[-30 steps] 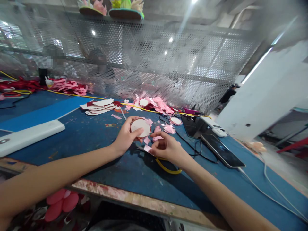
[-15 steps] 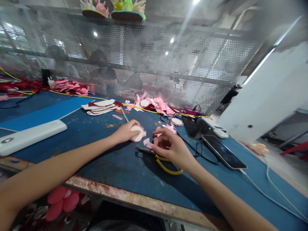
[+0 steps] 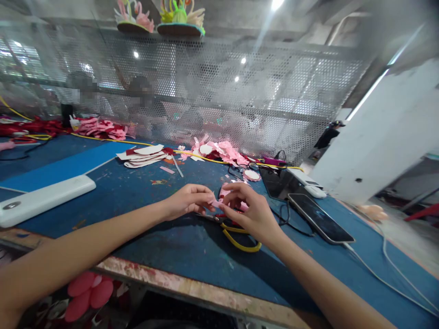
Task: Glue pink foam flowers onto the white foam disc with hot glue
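My left hand (image 3: 188,201) and my right hand (image 3: 254,208) meet over the blue tabletop, fingertips close together. Between them they pinch a small pink strip (image 3: 216,204), apparently paper or thin foam. Below the fingers lies a pair of scissors (image 3: 243,246) with yellow handles, its blades pointing left and partly under my left hand. Pink pieces (image 3: 224,193) show just behind my right fingers, mostly covered by them. The white disc seen earlier in my left hand is not visible there.
Stacked white-and-red cutouts (image 3: 146,155), a grey stick (image 3: 177,166) and a heap of pink pieces (image 3: 226,151) lie toward the back. A white oblong device (image 3: 48,198) is at left. A phone (image 3: 320,218) with cables is at right, before a perforated metal screen (image 3: 212,87).
My left hand has let go of the white disc and moved right to my right hand. It now pinches the pink strip too. My right hand has barely moved.
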`<state>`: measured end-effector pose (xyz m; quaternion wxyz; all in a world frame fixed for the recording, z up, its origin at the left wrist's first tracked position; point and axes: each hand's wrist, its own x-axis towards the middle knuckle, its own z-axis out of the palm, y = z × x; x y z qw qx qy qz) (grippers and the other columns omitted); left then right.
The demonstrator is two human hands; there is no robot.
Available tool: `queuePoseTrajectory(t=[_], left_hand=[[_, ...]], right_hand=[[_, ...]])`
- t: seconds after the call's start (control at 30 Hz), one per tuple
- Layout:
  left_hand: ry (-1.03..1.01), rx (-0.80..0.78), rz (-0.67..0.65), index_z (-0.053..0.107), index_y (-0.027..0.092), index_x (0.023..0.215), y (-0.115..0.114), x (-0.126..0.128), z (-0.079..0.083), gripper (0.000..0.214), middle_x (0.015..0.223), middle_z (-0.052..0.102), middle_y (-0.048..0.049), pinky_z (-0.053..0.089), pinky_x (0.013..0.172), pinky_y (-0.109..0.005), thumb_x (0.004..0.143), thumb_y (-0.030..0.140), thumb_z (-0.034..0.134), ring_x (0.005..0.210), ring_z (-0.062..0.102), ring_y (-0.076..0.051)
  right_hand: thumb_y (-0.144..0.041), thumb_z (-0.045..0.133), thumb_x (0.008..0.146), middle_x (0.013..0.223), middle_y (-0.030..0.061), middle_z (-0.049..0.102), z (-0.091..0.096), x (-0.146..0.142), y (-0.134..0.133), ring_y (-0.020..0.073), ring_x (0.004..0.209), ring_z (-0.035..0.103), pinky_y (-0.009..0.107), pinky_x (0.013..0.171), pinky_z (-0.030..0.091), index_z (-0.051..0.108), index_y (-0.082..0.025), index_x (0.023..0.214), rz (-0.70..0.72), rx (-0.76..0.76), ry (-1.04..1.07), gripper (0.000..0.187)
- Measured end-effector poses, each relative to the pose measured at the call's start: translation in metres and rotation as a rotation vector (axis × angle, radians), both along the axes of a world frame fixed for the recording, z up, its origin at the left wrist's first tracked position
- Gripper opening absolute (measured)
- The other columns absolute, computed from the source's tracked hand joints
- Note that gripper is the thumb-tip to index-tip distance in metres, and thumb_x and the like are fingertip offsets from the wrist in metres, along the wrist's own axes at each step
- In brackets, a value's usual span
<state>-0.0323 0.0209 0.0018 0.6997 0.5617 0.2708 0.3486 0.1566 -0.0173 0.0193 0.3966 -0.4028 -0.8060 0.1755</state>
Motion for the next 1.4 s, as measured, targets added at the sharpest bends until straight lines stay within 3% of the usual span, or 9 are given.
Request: queuePoseTrajectory(t=[0.3,0.43,0.57,0.7,0.83,0.93,1.13,1.27,1.4], left_hand=[[-0.039,0.013,0.176,0.060,0.011,0.071,0.007,-0.003,0.002,0.026,0.060,0.059,-0.0001,0.041,0.050,-0.017,0.065,0.032,0.073,0.050,0.052,-0.006],[0.033,0.057,0.257,0.062,0.011,0.085,0.017,-0.009,-0.004,0.030,0.062,0.061,-0.0016,0.043,0.049,-0.018,0.065,0.030,0.072,0.050,0.054,-0.007],[0.243,0.289,0.316,0.062,0.014,0.099,0.023,-0.012,-0.007,0.034,0.067,0.063,-0.0024,0.047,0.050,-0.020,0.069,0.029,0.068,0.055,0.057,-0.011],[0.340,0.579,0.380,0.067,0.016,0.085,0.021,-0.012,-0.007,0.025,0.082,0.063,-0.0056,0.049,0.051,-0.020,0.074,0.037,0.061,0.066,0.058,-0.013],[0.324,0.534,0.363,0.066,0.016,0.079,0.017,-0.012,-0.005,0.023,0.072,0.061,-0.0035,0.050,0.048,-0.021,0.075,0.037,0.060,0.058,0.057,-0.012],[0.263,0.529,0.358,0.063,0.016,0.084,0.012,-0.009,-0.003,0.022,0.070,0.063,-0.0024,0.051,0.053,-0.023,0.073,0.036,0.064,0.058,0.059,-0.013],[-0.118,0.320,0.426,0.043,0.020,0.094,-0.011,0.008,0.002,0.042,0.071,0.069,0.0002,0.049,0.057,-0.021,0.066,0.030,0.073,0.062,0.064,-0.013],[-0.244,0.216,0.341,0.040,0.019,0.084,-0.022,0.016,-0.001,0.039,0.071,0.070,0.0002,0.051,0.067,-0.024,0.066,0.028,0.073,0.069,0.066,-0.014],[-0.250,0.199,0.329,0.039,0.019,0.080,-0.023,0.019,-0.002,0.039,0.068,0.069,0.0017,0.051,0.068,-0.024,0.066,0.027,0.074,0.065,0.065,-0.011]], right_hand=[[-0.035,0.061,0.076,0.069,0.0005,0.064,0.001,0.000,0.002,0.0118,0.058,0.052,0.023,0.053,0.041,0.050,-0.020,0.101,-0.040,-0.052,0.011,0.031],[-0.037,0.062,0.076,0.066,-0.0016,0.064,-0.001,0.000,-0.001,0.0118,0.056,0.055,0.022,0.053,0.041,0.051,-0.021,0.101,0.146,-0.239,-0.104,0.031],[-0.041,0.067,0.071,0.067,-0.0017,0.065,-0.003,-0.003,-0.007,0.0111,0.053,0.054,0.020,0.048,0.037,0.058,-0.020,0.101,0.342,-0.375,-0.323,0.037],[-0.046,0.059,0.077,0.065,0.0007,0.062,0.001,-0.001,0.001,0.0125,0.056,0.053,0.022,0.051,0.035,0.065,-0.018,0.080,0.097,-0.154,-0.376,0.028],[-0.034,0.054,0.080,0.073,0.0053,0.063,0.000,0.017,0.020,0.0164,0.065,0.053,0.027,0.060,0.038,0.063,-0.017,0.073,-0.234,0.092,-0.380,0.020],[-0.027,0.058,0.074,0.075,0.0049,0.063,-0.007,0.022,0.028,0.0164,0.065,0.053,0.029,0.062,0.040,0.062,-0.018,0.076,-0.279,0.086,-0.259,0.011],[-0.037,0.072,0.061,0.067,-0.0011,0.060,-0.019,-0.016,0.011,0.0115,0.056,0.053,0.024,0.052,0.042,0.060,-0.018,0.084,0.006,-0.380,0.469,0.032],[-0.033,0.074,0.061,0.061,-0.0032,0.056,-0.019,-0.034,-0.002,0.0083,0.050,0.046,0.022,0.046,0.037,0.064,-0.020,0.081,0.027,-0.383,0.736,0.026],[-0.031,0.074,0.063,0.058,-0.0027,0.055,-0.020,-0.032,-0.003,0.0088,0.049,0.043,0.023,0.046,0.036,0.068,-0.021,0.077,-0.021,-0.302,0.764,0.018]])
